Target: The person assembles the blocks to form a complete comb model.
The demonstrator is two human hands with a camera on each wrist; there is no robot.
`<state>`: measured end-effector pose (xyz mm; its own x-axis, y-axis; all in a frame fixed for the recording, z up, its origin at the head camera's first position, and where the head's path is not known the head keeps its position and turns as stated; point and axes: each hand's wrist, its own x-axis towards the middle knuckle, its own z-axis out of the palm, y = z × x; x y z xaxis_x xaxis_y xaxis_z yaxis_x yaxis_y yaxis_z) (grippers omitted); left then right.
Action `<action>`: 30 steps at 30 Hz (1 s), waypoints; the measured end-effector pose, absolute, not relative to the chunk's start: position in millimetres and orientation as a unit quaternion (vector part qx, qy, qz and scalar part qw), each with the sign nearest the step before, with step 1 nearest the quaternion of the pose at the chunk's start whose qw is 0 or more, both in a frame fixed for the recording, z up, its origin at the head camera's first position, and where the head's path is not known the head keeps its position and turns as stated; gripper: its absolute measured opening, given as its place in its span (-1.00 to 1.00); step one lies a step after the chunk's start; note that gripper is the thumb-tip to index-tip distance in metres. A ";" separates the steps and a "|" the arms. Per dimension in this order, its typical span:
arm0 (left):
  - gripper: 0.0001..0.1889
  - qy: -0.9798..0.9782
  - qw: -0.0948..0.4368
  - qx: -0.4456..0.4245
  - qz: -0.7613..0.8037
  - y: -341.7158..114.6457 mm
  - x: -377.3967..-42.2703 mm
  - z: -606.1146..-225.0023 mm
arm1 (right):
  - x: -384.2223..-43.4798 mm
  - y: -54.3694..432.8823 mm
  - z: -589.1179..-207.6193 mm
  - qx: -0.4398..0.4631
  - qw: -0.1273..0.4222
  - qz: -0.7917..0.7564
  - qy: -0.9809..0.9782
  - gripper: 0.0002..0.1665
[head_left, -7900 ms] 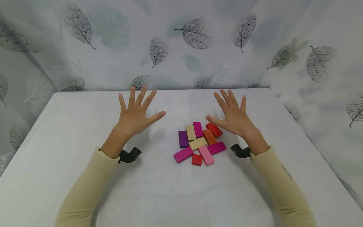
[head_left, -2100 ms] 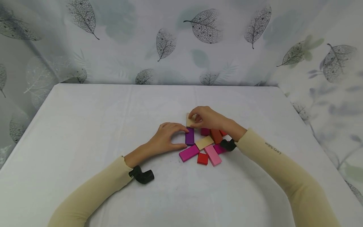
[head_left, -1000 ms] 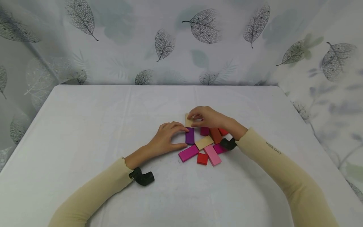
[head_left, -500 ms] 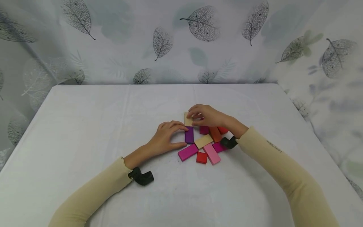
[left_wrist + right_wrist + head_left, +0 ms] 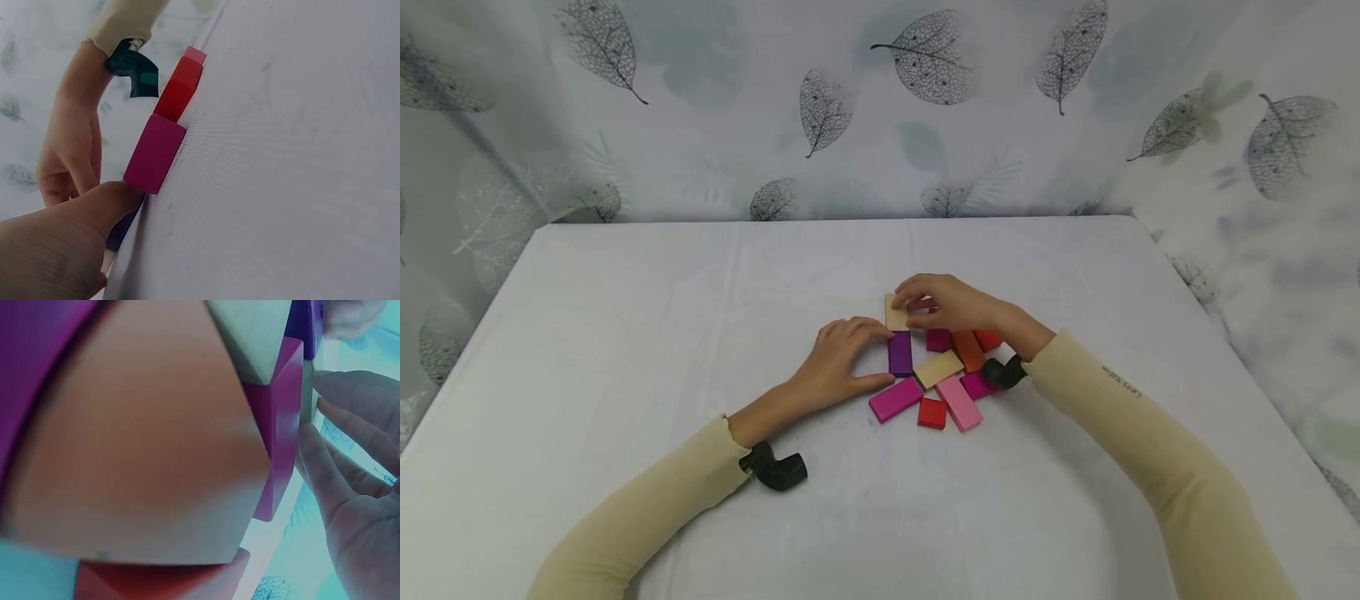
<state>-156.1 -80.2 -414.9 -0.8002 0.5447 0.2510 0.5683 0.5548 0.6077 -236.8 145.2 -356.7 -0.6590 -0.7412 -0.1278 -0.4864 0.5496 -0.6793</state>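
Mid-frame, purple block [image 5: 900, 357] and upper tan block [image 5: 892, 317] seem aligned, clamped by left hand [image 5: 835, 362] and right hand [image 5: 953, 304] fingers, 8 blocks [image 5: 958, 404] left loose.

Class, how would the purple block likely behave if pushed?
The purple block would probably slide rather than roll, given its flat faces. Lying flat, it seems unlikely to tip. Pushed forward, it may nudge the tan block at its far end.

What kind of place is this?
Probably somewhere indoors, maybe a little play corner: there's a white table, a leaf-patterned backdrop behind it, and colorful blocks on the table.
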 end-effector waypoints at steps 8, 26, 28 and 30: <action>-0.26 -0.881 0.005 -0.305 -0.361 -80.6 -157.9 -413.4 | -234.1 146.2 -355.4 -0.361 0.172 -0.326 0.857 -0.63; -0.35 -0.889 0.005 -0.319 -0.329 -79.6 -158.6 -415.5 | -222.5 181.7 -353.6 -0.325 0.159 -0.281 0.889 -0.47; -0.35 -0.890 0.006 -0.318 -0.326 -79.6 -158.9 -415.3 | -221.9 183.8 -355.1 -0.323 0.163 -0.275 0.891 -0.37; -0.35 -0.890 0.009 -0.318 -0.326 -79.7 -159.1 -415.3 | -221.5 185.4 -356.1 -0.322 0.166 -0.277 0.890 -0.29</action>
